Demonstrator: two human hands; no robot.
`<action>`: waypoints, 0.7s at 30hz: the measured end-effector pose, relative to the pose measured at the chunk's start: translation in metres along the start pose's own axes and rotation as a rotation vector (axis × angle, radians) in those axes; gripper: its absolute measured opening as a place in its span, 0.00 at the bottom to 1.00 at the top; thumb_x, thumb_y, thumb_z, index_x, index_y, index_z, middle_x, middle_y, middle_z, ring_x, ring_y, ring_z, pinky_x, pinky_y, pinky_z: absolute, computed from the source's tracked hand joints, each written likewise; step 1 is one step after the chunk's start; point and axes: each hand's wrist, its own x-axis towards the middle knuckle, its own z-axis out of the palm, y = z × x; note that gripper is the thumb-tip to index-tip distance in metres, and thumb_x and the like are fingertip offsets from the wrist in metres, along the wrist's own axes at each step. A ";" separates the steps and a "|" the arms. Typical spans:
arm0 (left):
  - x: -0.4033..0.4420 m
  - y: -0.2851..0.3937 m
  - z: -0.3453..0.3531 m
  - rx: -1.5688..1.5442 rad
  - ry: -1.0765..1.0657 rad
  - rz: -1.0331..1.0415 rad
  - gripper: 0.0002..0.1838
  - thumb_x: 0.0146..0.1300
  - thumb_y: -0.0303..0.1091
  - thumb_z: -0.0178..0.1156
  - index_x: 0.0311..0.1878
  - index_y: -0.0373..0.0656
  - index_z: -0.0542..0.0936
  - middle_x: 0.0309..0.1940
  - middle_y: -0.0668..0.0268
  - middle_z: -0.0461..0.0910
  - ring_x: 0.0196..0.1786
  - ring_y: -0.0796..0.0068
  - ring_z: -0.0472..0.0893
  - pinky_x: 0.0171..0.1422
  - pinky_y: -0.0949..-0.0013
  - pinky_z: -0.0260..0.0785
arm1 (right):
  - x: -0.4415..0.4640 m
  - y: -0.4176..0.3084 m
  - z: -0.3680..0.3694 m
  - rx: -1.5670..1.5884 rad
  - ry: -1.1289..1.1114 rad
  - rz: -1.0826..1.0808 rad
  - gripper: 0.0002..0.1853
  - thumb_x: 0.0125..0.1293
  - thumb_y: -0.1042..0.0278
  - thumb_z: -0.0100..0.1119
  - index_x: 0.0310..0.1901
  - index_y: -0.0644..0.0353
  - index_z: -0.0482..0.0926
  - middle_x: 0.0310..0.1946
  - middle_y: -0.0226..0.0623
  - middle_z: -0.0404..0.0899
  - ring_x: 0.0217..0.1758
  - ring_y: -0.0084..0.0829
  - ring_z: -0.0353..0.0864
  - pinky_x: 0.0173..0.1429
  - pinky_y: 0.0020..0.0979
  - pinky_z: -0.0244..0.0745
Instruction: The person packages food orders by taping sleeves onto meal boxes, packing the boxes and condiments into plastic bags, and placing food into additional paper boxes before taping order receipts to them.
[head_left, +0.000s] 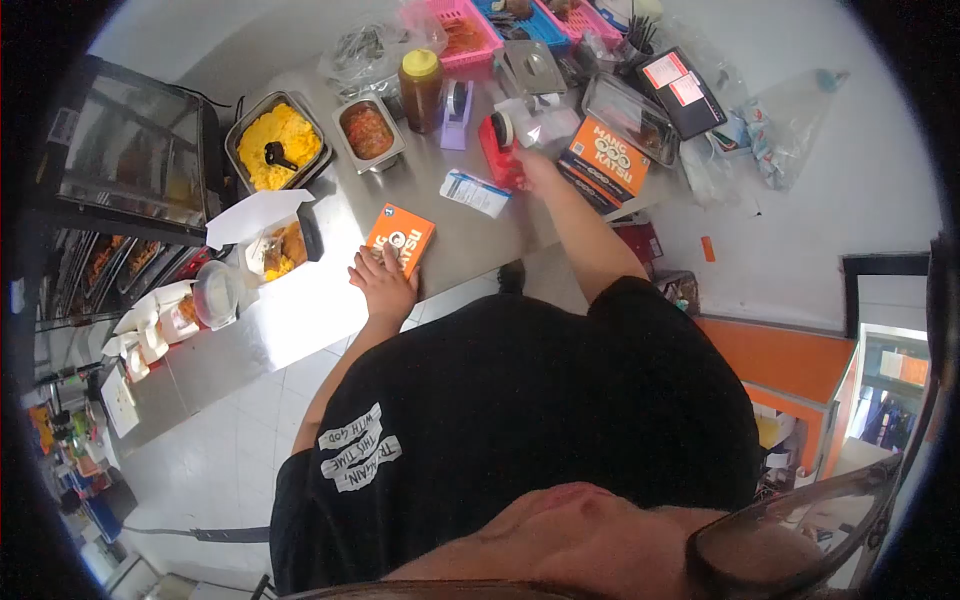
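My left hand [384, 287] lies with its fingers stretched over the near-left part of a small orange carton [404, 232] with white lettering, which rests on the steel counter. Farther right, my right hand [540, 174] is at a red tape dispenser [495, 152], its fingers closed at the dispenser's right side; the fingertips are partly hidden. Just left of that dispenser is a purple tape dispenser [456, 115]. A white and blue packet [476, 193] lies between the carton and my right hand.
On the steel counter [210, 345] stand a pan of yellow food [275, 140], a pan of red sauce [368, 134], a yellow-capped bottle [420, 90] and an open food box [272, 250]. A larger orange carton [607, 160] and a dark tablet [682, 92] are at the right.
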 end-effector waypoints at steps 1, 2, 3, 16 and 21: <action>0.000 0.000 0.001 -0.003 0.003 0.003 0.42 0.64 0.60 0.52 0.72 0.38 0.59 0.69 0.30 0.49 0.72 0.32 0.49 0.73 0.31 0.39 | -0.002 0.012 -0.008 0.086 -0.088 -0.075 0.12 0.68 0.57 0.56 0.41 0.57 0.82 0.44 0.45 0.80 0.52 0.41 0.76 0.57 0.42 0.71; 0.003 0.000 0.001 -0.010 0.012 0.004 0.42 0.64 0.60 0.52 0.72 0.38 0.59 0.69 0.30 0.48 0.72 0.31 0.48 0.73 0.31 0.39 | -0.009 0.032 -0.011 -0.190 0.041 -0.384 0.12 0.67 0.59 0.57 0.38 0.58 0.83 0.43 0.44 0.80 0.51 0.41 0.77 0.56 0.42 0.72; 0.010 0.000 0.000 -0.011 0.025 0.002 0.42 0.64 0.60 0.53 0.72 0.38 0.59 0.70 0.30 0.48 0.72 0.31 0.48 0.73 0.31 0.39 | -0.018 0.057 -0.014 -0.474 0.172 -0.694 0.11 0.65 0.61 0.57 0.36 0.58 0.83 0.43 0.42 0.81 0.49 0.41 0.79 0.55 0.42 0.73; 0.022 0.005 0.000 -0.168 0.128 -0.055 0.41 0.55 0.60 0.62 0.66 0.44 0.68 0.65 0.40 0.57 0.67 0.41 0.56 0.68 0.40 0.47 | -0.094 0.120 0.066 -0.020 -0.356 -0.218 0.11 0.68 0.62 0.57 0.41 0.62 0.81 0.31 0.29 0.79 0.38 0.22 0.76 0.42 0.29 0.70; 0.016 0.003 0.002 -0.320 0.233 -0.033 0.38 0.52 0.54 0.67 0.65 0.47 0.69 0.65 0.42 0.58 0.68 0.42 0.56 0.70 0.43 0.46 | -0.093 0.127 0.147 -0.573 -0.375 -0.341 0.13 0.68 0.60 0.58 0.35 0.62 0.83 0.40 0.39 0.78 0.43 0.34 0.76 0.49 0.32 0.71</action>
